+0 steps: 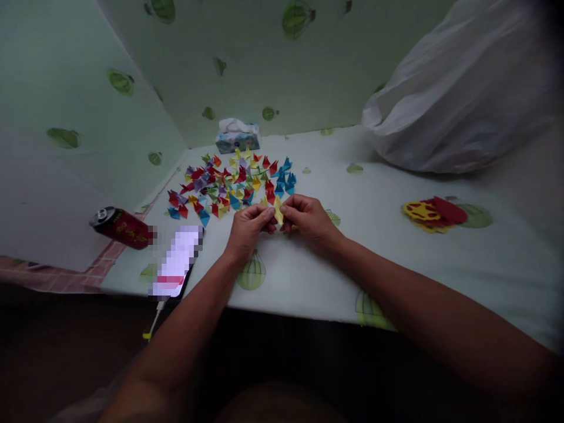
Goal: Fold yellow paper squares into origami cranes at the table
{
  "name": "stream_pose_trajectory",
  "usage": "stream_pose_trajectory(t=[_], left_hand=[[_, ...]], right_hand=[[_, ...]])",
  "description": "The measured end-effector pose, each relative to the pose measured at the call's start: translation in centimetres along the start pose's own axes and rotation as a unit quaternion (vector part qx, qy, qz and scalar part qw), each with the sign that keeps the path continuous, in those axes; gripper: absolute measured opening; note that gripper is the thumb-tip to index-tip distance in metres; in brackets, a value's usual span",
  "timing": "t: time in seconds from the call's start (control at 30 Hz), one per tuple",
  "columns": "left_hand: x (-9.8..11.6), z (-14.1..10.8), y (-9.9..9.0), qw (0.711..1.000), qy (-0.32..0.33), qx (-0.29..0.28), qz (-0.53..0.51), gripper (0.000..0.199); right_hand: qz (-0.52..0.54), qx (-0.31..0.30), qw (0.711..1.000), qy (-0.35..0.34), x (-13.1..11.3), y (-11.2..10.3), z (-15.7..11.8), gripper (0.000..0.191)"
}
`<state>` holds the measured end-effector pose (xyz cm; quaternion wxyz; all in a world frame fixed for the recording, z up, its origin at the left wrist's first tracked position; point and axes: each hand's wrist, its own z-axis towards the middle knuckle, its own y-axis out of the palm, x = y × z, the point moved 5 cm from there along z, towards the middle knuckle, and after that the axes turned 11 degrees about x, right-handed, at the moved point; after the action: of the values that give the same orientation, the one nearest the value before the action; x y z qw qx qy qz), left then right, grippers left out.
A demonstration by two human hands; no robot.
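Between my two hands is a small piece of folded yellow paper, pinched from both sides above the table. My left hand grips its left side between thumb and fingers. On the other side, my right hand holds it the same way, fingertips close to those of the left. Just beyond my hands lies a spread of many small folded paper cranes in red, blue, yellow, purple, green and orange. The paper's lower part is partly hidden by my fingers.
Left of my arms are a phone with a lit screen and cable, and a red drink can. A tissue box stands by the wall. Rightward are red and yellow flat pieces and a large white plastic bag.
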<state>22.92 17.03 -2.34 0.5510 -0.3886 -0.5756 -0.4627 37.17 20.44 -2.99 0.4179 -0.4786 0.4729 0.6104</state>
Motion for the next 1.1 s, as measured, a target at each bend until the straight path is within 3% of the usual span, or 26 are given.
stream_pose_trajectory(t=[0.17,0.43,0.77,1.1], left_hand=[[0.5,-0.1,0.0,0.999,0.042,0.012,0.029,0.028],[-0.5,0.3,0.1,0.997,-0.038,0.009,-0.063,0.039],[-0.4,0.3,-0.1,0.999,-0.033,0.008,-0.034,0.036],[-0.1,0.2,-0.1,1.0,-0.005,0.007,-0.006,0.029]], right_hand=[[0.003,-0.008,1.0,-0.009,0.0,0.0,0.0,0.023],[0.004,-0.01,1.0,-0.015,-0.4,0.3,-0.1,0.022],[-0.067,-0.005,0.997,-0.035,-0.7,0.3,-0.1,0.021],[-0.069,-0.005,0.997,-0.031,-0.7,0.3,-0.3,0.023]])
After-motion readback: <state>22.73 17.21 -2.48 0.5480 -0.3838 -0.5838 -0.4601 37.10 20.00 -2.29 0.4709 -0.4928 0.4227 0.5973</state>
